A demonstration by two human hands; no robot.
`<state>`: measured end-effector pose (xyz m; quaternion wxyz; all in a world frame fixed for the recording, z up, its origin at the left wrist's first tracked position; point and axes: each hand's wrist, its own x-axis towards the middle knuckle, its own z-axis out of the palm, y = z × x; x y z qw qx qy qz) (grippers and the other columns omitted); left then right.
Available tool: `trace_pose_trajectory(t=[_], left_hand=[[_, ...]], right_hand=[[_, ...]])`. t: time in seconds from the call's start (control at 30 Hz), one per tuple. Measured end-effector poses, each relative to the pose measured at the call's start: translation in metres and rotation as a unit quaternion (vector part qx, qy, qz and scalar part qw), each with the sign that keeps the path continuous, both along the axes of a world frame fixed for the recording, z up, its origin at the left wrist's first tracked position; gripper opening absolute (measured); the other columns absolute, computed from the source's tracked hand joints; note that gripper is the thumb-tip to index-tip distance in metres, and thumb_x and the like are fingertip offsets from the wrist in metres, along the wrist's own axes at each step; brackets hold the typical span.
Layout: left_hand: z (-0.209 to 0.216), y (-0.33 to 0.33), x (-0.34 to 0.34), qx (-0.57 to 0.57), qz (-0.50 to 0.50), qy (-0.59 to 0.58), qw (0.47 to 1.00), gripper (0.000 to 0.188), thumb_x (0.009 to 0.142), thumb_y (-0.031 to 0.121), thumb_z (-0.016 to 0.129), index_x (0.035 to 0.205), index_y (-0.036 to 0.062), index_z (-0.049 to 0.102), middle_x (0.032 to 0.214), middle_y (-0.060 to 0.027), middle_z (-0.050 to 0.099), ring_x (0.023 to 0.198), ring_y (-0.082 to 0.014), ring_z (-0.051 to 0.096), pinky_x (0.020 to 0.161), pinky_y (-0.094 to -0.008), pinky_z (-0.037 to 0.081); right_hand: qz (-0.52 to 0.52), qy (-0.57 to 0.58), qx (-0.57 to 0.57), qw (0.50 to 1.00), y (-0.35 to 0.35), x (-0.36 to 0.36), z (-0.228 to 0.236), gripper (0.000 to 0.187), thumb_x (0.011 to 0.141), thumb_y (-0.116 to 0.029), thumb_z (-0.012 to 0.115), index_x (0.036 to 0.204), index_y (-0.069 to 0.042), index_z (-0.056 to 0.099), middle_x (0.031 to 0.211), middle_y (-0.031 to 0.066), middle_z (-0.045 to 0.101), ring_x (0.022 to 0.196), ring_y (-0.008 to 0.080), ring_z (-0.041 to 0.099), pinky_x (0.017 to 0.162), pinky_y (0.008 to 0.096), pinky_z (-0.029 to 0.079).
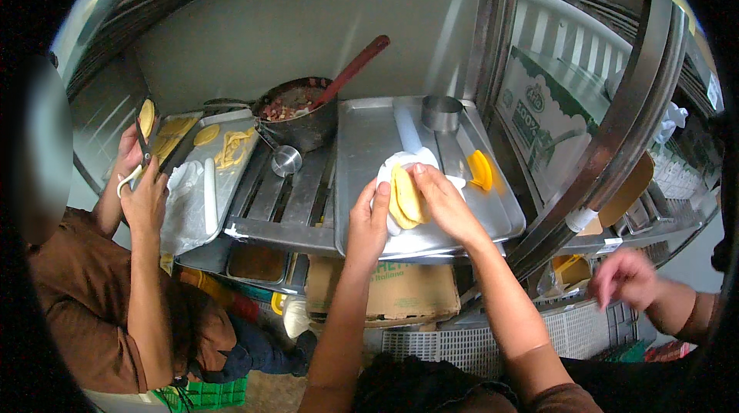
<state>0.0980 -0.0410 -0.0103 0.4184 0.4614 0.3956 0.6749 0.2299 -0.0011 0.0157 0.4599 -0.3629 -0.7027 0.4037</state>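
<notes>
A folded, half-moon pocket of yellow dough [405,199] lies between my hands on a white sheet, cloth or plastic [392,222], I cannot tell which. My left hand [368,222] holds its left side, thumb along the dough. On the other side, my right hand [446,203] presses its fingers on the dough's upper right edge. Both are above a metal sheet pan [362,147]. That pan also carries a pale blue rolling pin [407,130], a round metal cutter or cup [442,113] and a yellow plastic tool [481,170].
A pot [308,130] of chopped filling with a red-handled spatula [352,70] stands behind, near a metal measuring cup [286,160]. At left, a co-worker's hands hold scissors [145,153] and dough beside another tray [223,217]. Another person's hand [627,278] is at right, past a metal post [608,136].
</notes>
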Motion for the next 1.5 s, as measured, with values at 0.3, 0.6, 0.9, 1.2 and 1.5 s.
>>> trace_pose_trajectory(t=[0.3, 0.6, 0.9, 1.2, 1.5], left_hand=[[-0.003, 0.007, -0.004, -0.042, 0.014, 0.023, 0.999, 0.046, 0.096, 0.034, 0.038, 0.116, -0.0045, 0.051, 0.106, -0.0109, 0.058, 0.097, -0.0140, 0.052, 0.087, -0.0261, 0.039], [-0.001, 0.009, -0.004, -0.083, 0.041, 0.029, 0.995, 0.046, 0.096, 0.035, 0.037, 0.108, -0.0054, 0.055, 0.098, -0.0131, 0.060, 0.091, -0.0177, 0.054, 0.082, -0.0279, 0.041], [-0.001, 0.007, -0.008, -0.047, 0.054, 0.117, 0.991, 0.041, 0.095, 0.030, 0.039, 0.106, -0.0057, 0.056, 0.096, -0.0116, 0.061, 0.089, -0.0175, 0.056, 0.080, -0.0274, 0.042], [-0.002, 0.010, -0.016, -0.112, -0.097, -0.045, 0.988, 0.040, 0.095, 0.028, 0.042, 0.115, -0.0054, 0.049, 0.104, -0.0103, 0.058, 0.095, -0.0126, 0.053, 0.083, -0.0251, 0.041], [0.000, 0.008, -0.021, -0.102, -0.093, -0.038, 0.990, 0.040, 0.095, 0.029, 0.042, 0.115, -0.0048, 0.048, 0.103, -0.0104, 0.057, 0.095, -0.0134, 0.052, 0.084, -0.0251, 0.041]], right_hand=[[-0.028, 0.005, -0.047, 0.998, 0.007, -0.016, -0.012, 0.044, 0.094, -0.035, 0.041, 0.106, 0.007, 0.051, 0.095, 0.0169, 0.059, 0.090, 0.0214, 0.056, 0.083, 0.0305, 0.042], [0.014, -0.038, -0.126, 0.991, 0.007, -0.014, -0.002, 0.044, 0.093, -0.034, 0.046, 0.112, 0.005, 0.049, 0.097, 0.0090, 0.058, 0.089, 0.0114, 0.053, 0.081, 0.0237, 0.042], [0.036, -0.003, -0.174, 0.984, -0.001, -0.006, 0.010, 0.035, 0.091, -0.031, 0.050, 0.103, 0.001, 0.051, 0.096, 0.0062, 0.056, 0.088, 0.0103, 0.052, 0.082, 0.0228, 0.040], [0.079, 0.007, -0.209, 0.975, 0.001, -0.004, 0.005, 0.045, 0.088, -0.033, 0.054, 0.109, 0.007, 0.049, 0.095, 0.0113, 0.059, 0.086, 0.0130, 0.055, 0.078, 0.0246, 0.044], [0.069, 0.006, -0.149, 0.986, 0.002, -0.007, 0.001, 0.042, 0.088, -0.032, 0.056, 0.104, 0.006, 0.049, 0.093, 0.0084, 0.057, 0.083, 0.0116, 0.055, 0.076, 0.0239, 0.045]])
